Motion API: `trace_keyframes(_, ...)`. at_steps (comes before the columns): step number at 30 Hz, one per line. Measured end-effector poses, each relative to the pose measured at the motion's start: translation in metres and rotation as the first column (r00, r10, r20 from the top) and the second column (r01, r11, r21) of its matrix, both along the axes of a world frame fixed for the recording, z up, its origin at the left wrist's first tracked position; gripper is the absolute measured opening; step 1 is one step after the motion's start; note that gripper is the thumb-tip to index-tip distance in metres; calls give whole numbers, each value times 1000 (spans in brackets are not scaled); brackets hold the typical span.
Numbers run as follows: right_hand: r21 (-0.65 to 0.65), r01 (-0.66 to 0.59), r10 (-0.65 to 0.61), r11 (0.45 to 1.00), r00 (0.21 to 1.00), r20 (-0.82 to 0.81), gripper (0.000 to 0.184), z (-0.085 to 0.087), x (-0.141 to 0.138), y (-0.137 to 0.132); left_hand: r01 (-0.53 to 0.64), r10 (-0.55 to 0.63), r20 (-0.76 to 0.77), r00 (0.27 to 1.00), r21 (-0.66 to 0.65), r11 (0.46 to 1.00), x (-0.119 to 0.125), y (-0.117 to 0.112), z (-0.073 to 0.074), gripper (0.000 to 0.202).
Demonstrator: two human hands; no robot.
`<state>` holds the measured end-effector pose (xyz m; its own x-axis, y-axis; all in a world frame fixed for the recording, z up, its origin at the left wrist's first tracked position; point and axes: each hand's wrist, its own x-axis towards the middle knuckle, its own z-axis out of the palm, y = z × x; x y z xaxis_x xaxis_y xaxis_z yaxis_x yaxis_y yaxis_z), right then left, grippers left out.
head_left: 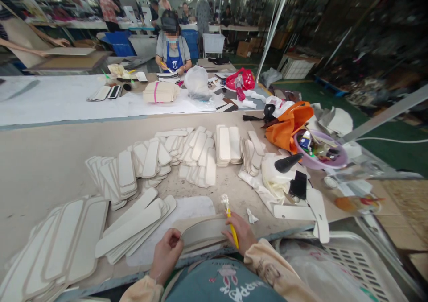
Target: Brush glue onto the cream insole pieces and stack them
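My left hand (167,252) pinches the left end of a long grey strip (204,232) with rounded ends, at the table's near edge. A yellow-handled brush (233,231), its head clotted with white paste, is gripped in my right hand (244,234). Fingers of that same hand also touch the strip's right end. The strip bows slightly above a beige piece (187,224) beneath it. To the left lies a fanned stack of long off-white strips (133,226). A small crumpled white scrap (252,216) sits just right of the brush.
Stacks of wider panels (76,239) cover the left front; shorter panels (197,155) are piled across the middle. At right are a white jug (274,172) with a black nozzle, an orange bag (290,126) and a purple basin (323,163). A co-worker (172,47) sits across the table.
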<state>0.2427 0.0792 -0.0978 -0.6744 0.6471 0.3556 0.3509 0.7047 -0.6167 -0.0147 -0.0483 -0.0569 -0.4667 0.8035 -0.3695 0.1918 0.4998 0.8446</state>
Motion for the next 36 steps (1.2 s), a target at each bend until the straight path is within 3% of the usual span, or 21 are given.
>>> trace_keyframes(3, -32, -56, 56, 998, 998, -12, 26, 8, -7, 2, 5, -22, 126, 992, 135, 991, 11, 8, 21, 10)
trace_keyframes(7, -148, -114, 110, 982, 993, -35, 21, 17, -16, 4, 38, -90, 228, 970, 223, 974, 21, 22, 49, 9)
trace_keyframes(11, -224, -121, 111, 967, 992, -55, 10, 29, -21, -1, -14, -78, 301, 951, 290, 957, 20, 34, 63, 11)
trace_keyframes(14, -332, -64, 45, 941, 997, -65, 14, 37, -21, -5, -197, 57, 421, 905, 298, 934, 12, 39, 60, 17)
trace_keyframes(17, -412, 20, -46, 911, 998, -53, 17, 44, -21, -7, -377, 160, 609, 777, 246, 893, 5, 42, 55, 22)
trace_keyframes(20, -421, 50, -79, 905, 996, -50, 18, 51, -25, -7, -416, 148, 771, 619, 162, 895, 5, 45, 52, 24)
trace_keyframes(23, -430, 38, -66, 902, 996, -51, 19, 57, -31, -7, -403, 129, 839, 528, 115, 908, 15, 47, 50, 33)
trace_keyframes(28, -485, 27, -50, 874, 998, -34, 18, 57, -37, -5, -450, 222, 863, 454, 7, 893, 31, 47, 41, 55)
trace_keyframes(36, -542, 23, -39, 840, 999, -18, 20, 43, -27, -5, -591, 347, 848, 402, -49, 805, 9, 51, 37, 41)
